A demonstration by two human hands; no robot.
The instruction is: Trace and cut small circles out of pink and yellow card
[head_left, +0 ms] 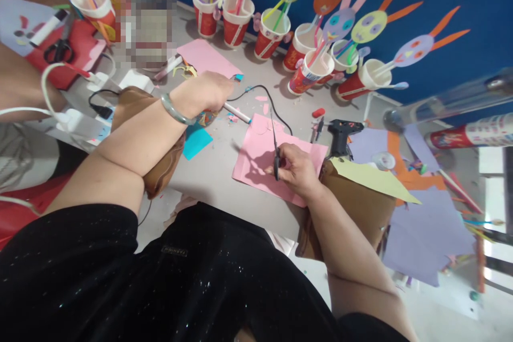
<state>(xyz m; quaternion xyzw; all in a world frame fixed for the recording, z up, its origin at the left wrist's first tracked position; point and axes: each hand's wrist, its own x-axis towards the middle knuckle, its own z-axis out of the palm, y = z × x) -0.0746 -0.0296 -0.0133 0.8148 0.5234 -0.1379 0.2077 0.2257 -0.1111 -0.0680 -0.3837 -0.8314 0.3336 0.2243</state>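
My right hand (298, 171) grips a pair of scissors (276, 157) by its dark handles, with the blades pointing away from me. The scissors stand over a sheet of pink paper (260, 163) that has a faint outline drawn near its far edge. Further left, my left hand (212, 90), with a bracelet at the wrist, reaches over the table. Its fingers are turned down and hidden from view. Just right of it lies a white marker (239, 113), its tip by the pink sheet. Bright blue paper (197, 140) rests below my left wrist.
Decorated paper cups (270, 37) with rabbit faces line the blue wall. A black glue gun (342, 133) lies right of the pink sheet, near yellow paper (372, 179) and purple paper (428, 235). Power strips with cables (76, 123) and another person's arm (24, 85) are at left.
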